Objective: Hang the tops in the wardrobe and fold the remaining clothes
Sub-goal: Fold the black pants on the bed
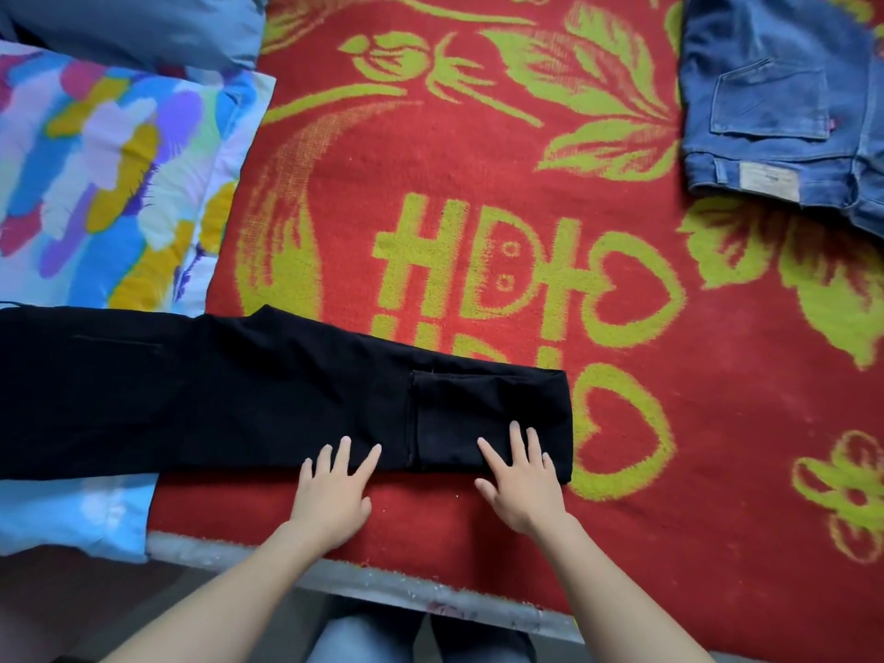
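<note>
Black trousers (215, 390) lie flat and crosswise on a red blanket (478, 193) with a yellow-green pattern. Their left part runs over a colourful pillow (105, 174) and out past the left edge of the view. Their right end stops in a straight, blunt edge on the blanket, where a layer of the cloth lies doubled over on top. The near long edge of the trousers runs almost parallel to the near edge of the bed (382, 583), with a narrow strip of bare blanket between them.

The left hand (332, 490) is flat with its fingers straight and spread. Its fingertips rest on the near edge of the trousers and its palm is on the blanket. The right hand (521, 480) also lies flat with straight fingers, resting on the doubled-over part just inside the right end. Neither hand grips the cloth.

Beyond the trousers the blanket stretches bare across the middle of the bed, and there is more bare blanket to the right of the blunt end. Folded blue jeans (775, 98) lie at the far right corner, well apart from the trousers. A blue pillow (134, 26) sits at the far left, behind the colourful one.
</note>
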A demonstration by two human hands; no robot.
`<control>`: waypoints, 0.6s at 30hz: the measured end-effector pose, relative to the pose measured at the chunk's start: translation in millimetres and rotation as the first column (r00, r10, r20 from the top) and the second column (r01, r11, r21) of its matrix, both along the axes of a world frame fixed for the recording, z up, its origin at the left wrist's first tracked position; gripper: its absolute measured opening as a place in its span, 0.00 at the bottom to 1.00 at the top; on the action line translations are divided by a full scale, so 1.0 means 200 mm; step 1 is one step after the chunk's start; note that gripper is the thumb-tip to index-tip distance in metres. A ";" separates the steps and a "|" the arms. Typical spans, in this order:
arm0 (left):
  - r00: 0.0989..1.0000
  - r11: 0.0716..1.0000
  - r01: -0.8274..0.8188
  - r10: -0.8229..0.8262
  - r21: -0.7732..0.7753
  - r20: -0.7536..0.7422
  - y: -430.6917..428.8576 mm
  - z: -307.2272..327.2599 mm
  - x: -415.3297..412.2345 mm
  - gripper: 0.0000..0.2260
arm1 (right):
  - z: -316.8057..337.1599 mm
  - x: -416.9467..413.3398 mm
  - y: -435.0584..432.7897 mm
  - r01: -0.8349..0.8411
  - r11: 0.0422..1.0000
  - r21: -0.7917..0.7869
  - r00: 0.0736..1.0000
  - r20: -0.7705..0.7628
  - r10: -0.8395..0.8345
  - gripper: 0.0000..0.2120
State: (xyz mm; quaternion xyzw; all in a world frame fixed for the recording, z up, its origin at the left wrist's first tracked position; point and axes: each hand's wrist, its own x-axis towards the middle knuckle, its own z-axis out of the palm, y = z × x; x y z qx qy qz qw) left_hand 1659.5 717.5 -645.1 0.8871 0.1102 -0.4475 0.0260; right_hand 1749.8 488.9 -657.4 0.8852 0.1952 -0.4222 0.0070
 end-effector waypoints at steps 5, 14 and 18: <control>0.955 0.989 0.057 -0.016 -0.133 0.297 -0.28 0.03 -0.02 0.41 | 0.05 0.00 -0.08 0.377 0.886 0.271 0.814 0.360 -0.457 0.24; 0.951 0.987 -0.019 0.067 -0.161 0.301 -0.36 0.06 0.03 0.41 | 0.05 0.10 -0.25 0.919 0.286 0.270 0.348 -0.219 -0.911 0.20; 0.988 0.983 0.027 0.001 -0.179 0.155 -0.32 -0.02 -0.01 0.38 | 0.26 0.15 -0.17 0.922 0.150 0.356 0.264 -0.296 -0.918 0.06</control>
